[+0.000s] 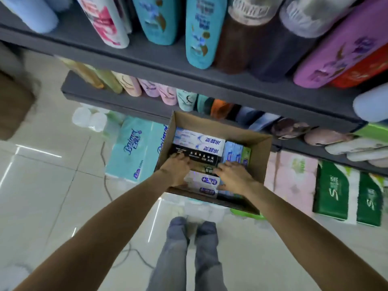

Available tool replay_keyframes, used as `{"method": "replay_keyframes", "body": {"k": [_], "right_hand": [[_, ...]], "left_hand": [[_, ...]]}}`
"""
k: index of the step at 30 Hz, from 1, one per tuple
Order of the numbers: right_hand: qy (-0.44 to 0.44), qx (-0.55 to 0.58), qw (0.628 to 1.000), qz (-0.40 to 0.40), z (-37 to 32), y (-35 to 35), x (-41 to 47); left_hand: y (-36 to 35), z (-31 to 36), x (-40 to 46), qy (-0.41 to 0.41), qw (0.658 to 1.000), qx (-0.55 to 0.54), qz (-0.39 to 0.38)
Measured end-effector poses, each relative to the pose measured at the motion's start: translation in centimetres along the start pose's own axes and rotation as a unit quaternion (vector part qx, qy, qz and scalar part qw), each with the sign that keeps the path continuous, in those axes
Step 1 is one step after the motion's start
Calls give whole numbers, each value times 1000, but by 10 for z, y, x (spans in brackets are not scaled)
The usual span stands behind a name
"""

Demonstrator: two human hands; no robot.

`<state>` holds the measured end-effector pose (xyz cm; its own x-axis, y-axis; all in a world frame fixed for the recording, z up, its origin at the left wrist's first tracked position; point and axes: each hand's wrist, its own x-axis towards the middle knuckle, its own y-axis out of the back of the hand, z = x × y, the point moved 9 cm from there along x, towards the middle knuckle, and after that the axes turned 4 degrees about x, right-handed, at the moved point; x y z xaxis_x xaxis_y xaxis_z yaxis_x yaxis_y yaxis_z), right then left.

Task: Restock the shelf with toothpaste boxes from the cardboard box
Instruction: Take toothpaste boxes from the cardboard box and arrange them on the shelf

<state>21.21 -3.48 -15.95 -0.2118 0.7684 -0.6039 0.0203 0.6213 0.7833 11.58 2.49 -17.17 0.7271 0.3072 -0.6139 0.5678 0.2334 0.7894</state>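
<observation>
An open cardboard box (259, 156) stands on the floor below the shelves, filled with toothpaste boxes. White and blue toothpaste boxes (201, 141) lie at its far side, a black toothpaste box (201, 157) lies across the middle, and a white and purple one (207, 182) lies near me. Both hands are inside the box. My left hand (176, 170) rests on the left end of the black box, fingers curled over it. My right hand (233, 175) lies with fingers spread over the boxes at the right. Whether either hand has a firm grip is unclear.
Grey shelves (168, 61) above hold shampoo and wash bottles (199, 32); a lower shelf carries more bottles (147, 89). Tissue packs (134, 148) lie left of the box, pink and green paper packs (331, 190) to its right. A brown carton (12, 106) stands far left. My legs (189, 248) are below.
</observation>
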Motion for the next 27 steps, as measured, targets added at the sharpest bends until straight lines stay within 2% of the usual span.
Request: {"method": "replay_keyframes", "body": {"k": [6,10,15,18,22,27], "right_hand": [[-20,11,1000,-9,-9,-41,28],[-29,21,999,10,-8,-45,34],[-6,-25,1000,14,-18,-40,41],[-9,6,1000,11,-16,-43,42],[-16,81,996,24,-6,-43,35],[-21,117,992,39,5,-49,24]], "left_hand": [[-25,6,24,-19,999,-50,13],[-30,14,28,-25,998,-50,21],[-32,13,32,-30,998,-45,12],[-33,17,33,-50,999,-15,5],[-29,21,37,-76,997,-27,-10],[-25,18,37,-83,996,-31,0]]}}
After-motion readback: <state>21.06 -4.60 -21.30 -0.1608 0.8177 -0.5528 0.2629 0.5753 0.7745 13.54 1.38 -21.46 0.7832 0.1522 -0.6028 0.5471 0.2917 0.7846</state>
